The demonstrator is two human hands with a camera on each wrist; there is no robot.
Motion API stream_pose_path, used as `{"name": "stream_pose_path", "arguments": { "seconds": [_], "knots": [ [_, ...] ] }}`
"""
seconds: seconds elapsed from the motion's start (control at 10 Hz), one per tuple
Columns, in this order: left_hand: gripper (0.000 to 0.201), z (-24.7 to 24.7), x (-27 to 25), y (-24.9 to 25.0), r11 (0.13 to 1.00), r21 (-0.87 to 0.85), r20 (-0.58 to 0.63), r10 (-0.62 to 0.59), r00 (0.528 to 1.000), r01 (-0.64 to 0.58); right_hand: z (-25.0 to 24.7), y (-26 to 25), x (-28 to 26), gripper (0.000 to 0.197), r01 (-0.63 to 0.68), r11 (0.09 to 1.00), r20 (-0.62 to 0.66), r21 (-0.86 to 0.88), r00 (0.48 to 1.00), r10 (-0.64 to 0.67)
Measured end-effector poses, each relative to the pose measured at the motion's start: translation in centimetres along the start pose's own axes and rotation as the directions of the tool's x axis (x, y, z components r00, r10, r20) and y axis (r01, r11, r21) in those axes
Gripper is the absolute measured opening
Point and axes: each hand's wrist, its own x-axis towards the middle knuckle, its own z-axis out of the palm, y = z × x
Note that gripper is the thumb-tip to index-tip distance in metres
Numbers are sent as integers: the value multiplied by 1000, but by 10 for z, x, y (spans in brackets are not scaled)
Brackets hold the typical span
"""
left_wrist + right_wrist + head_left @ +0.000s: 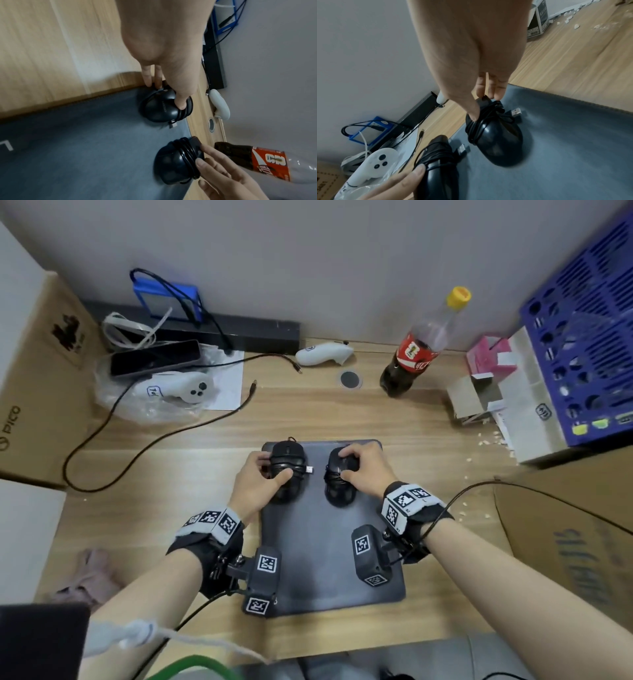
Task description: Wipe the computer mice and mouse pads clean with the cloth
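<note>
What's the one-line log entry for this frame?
left hand grips left mouse | right hand grips right mouse | both on mouse pad

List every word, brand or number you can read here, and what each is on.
"PICO": cardboard box, far left.
"1d": sticker on the white controller, blurred, uncertain.
Red label on the cola bottle: print too blurred to read.
Blue print on the right carton: unreadable.
Tags on the wrist bands: coded squares, no words.
Barcode box: print too small.
</note>
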Motion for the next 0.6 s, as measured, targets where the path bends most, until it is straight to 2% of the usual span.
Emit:
{"name": "stream_pose_path", "arguments": {
  "seconds": [0.1,0.2,0.3,0.4,0.5,0.6],
  "knots": [
    [37,-5,-5,2,989,81,-36,131,991,-127,3,6,-2,37,10,1000,-12,7,1000,-10],
    [17,-8,-16,4,983,164,7,86,996,-86,1,4,-11,30,10,999,-14,32,1000,-10],
    [18,-14,-23,5,987,161,71,14,997,-25,-7,-2,-19,32,-20,1000,63,0,998,20],
    [37,-24,-38,20,964,257,203,17,979,-70,-14,-10,-29,46,-54,991,246,-121,966,83],
    [39,-33,-46,31,952,295,254,0,967,-77,-22,-21,-39,51,-45,994,271,-104,960,72],
    [25,-47,-51,41,974,226,265,-63,962,1,-28,-34,-49,41,-10,999,242,33,970,2]
  ]
}}
